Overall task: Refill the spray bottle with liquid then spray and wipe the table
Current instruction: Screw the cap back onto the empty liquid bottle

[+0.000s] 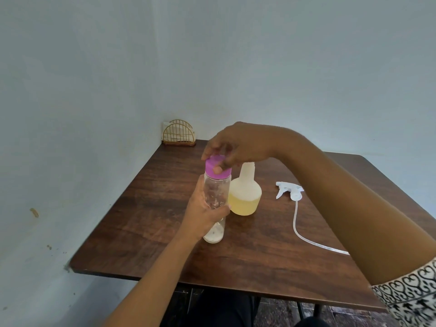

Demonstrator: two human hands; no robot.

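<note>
One sprayer (289, 191); one seemingly empty bottle (217, 190)

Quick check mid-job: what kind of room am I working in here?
Probably a plain dining corner in a home or small eatery: a dark wood-grain square table set in the corner of pale blue painted walls, with a gold wire napkin holder at its far edge.

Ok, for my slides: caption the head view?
The left hand grips the clear bottle while the right hand holds its purple cap, beside the uncapped spray bottle.
</note>
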